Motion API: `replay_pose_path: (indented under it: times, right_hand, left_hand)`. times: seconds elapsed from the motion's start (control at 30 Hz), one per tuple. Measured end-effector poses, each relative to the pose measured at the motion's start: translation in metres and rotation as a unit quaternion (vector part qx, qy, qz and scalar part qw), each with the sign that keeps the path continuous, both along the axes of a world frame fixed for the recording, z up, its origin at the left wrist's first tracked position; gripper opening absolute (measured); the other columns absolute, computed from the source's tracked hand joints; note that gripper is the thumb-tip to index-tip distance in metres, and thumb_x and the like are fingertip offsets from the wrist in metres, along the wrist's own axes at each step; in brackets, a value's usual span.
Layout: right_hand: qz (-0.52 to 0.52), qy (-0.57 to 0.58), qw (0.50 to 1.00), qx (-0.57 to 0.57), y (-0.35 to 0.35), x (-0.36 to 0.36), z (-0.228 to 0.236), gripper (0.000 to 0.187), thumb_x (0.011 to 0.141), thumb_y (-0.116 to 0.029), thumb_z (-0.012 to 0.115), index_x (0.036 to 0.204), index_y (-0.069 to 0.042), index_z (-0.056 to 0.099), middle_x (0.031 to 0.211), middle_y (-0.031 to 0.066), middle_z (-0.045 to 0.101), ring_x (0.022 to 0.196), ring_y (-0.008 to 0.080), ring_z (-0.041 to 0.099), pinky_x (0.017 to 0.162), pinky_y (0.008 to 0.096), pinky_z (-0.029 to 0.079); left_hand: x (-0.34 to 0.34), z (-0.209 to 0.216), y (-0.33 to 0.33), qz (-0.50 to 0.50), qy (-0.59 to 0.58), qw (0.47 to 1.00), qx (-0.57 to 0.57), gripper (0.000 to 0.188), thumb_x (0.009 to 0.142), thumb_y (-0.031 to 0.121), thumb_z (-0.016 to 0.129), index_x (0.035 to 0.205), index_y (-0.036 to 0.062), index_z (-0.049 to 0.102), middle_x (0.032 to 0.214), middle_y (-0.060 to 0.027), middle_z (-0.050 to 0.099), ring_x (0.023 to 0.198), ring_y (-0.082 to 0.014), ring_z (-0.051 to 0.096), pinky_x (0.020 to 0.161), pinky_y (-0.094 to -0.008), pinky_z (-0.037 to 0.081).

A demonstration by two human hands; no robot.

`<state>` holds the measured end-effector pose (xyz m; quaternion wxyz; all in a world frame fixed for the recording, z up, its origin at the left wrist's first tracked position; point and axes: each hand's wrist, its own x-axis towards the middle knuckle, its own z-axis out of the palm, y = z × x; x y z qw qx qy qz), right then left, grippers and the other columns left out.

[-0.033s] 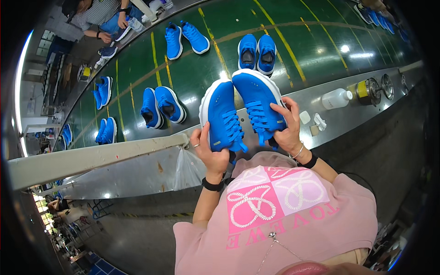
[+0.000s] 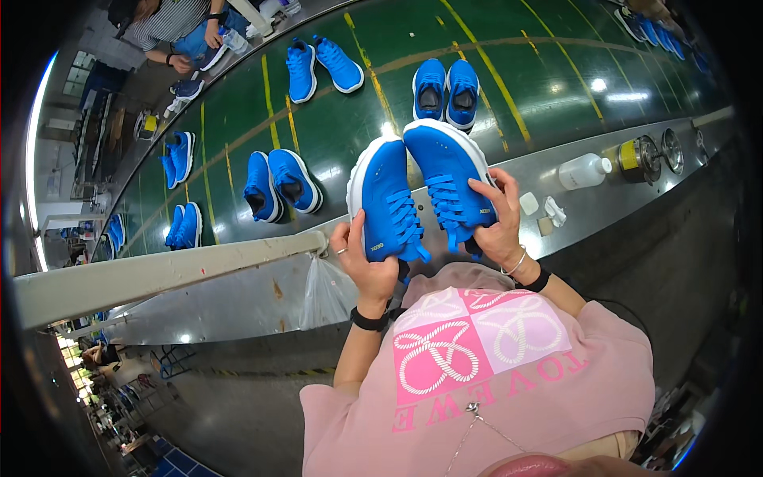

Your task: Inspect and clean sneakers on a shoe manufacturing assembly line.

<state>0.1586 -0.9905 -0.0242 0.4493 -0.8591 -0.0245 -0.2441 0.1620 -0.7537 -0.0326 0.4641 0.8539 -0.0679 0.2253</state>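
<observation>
Two blue sneakers with white soles are held up side by side, toes pointing away from me and laces facing up. My left hand (image 2: 367, 266) is closed around the heel end of the left sneaker (image 2: 381, 199), thumb along its outer side. Around the heel end of the right sneaker (image 2: 447, 171) my right hand (image 2: 502, 226) is closed, with fingers over its side near the laces. The toes touch or nearly touch, while the heels are spread apart. Parts of both heels are hidden by my hands.
A green conveyor belt (image 2: 524, 87) with yellow lines carries several pairs of blue sneakers. On its metal ledge are a white bottle (image 2: 584, 172), a metal pot (image 2: 638, 159) and small white pieces (image 2: 555, 211). A pale rail (image 2: 183, 274) crosses at left. Across the belt, a person (image 2: 179, 36) handles a shoe.
</observation>
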Motion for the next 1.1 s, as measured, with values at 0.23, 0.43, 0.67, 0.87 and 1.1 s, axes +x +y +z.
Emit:
replay_pose_path:
  times: [0.23,0.43,0.67,0.87,1.1]
  right_hand:
    - [-0.033,0.057,0.992,-0.11,0.005,-0.001,-0.04,0.07,0.061,-0.005,0.074,0.127,-0.026,0.063,0.127,0.0189,0.048,0.11,0.0382,0.047,0.097,0.0463,0.04]
    - [0.089,0.199,0.947,-0.234,0.0,0.003,-0.095,0.071,0.071,-0.022,0.079,0.137,-0.032,0.054,0.129,0.0253,0.046,0.113,0.0415,0.047,0.098,0.0496,0.039]
    - [0.055,0.268,0.958,0.08,-0.047,0.017,-0.125,0.049,0.089,-0.021,0.069,0.134,-0.008,0.055,0.109,0.0135,0.065,0.097,0.0254,0.062,0.088,0.0359,0.049]
    - [0.032,0.317,0.937,0.144,-0.065,0.025,-0.146,0.034,0.099,-0.025,0.056,0.127,-0.007,0.062,0.097,0.0105,0.07,0.085,0.0184,0.064,0.082,0.0309,0.05]
    - [0.059,0.35,0.925,0.136,-0.06,0.045,-0.152,0.04,0.1,-0.034,0.052,0.128,-0.007,0.061,0.107,0.0125,0.07,0.097,0.0194,0.065,0.088,0.0305,0.048]
  left_hand:
    - [0.002,-0.039,-0.018,0.027,0.061,0.985,0.162,0.081,0.059,0.003,0.069,0.138,0.0107,0.054,0.117,-0.018,0.045,0.105,-0.0359,0.047,0.095,-0.0436,0.041]
    - [0.008,-0.091,-0.027,-0.081,0.236,0.92,0.304,0.091,0.07,0.03,0.085,0.149,0.0274,0.04,0.128,-0.0236,0.045,0.112,-0.042,0.048,0.093,-0.0501,0.044]
    - [0.015,-0.132,0.022,-0.021,0.338,0.924,-0.181,0.063,0.089,0.017,0.071,0.145,0.0072,0.043,0.101,-0.012,0.066,0.091,-0.0207,0.064,0.084,-0.0338,0.051]
    - [0.019,-0.153,0.046,0.004,0.383,0.901,-0.203,0.032,0.096,0.01,0.06,0.125,-0.0023,0.06,0.092,-0.0052,0.067,0.081,-0.0122,0.062,0.077,-0.0259,0.051]
    - [0.035,-0.137,0.028,-0.014,0.364,0.912,-0.185,0.029,0.097,0.015,0.06,0.122,-0.0005,0.063,0.092,-0.0038,0.066,0.085,-0.0107,0.062,0.08,-0.0249,0.049]
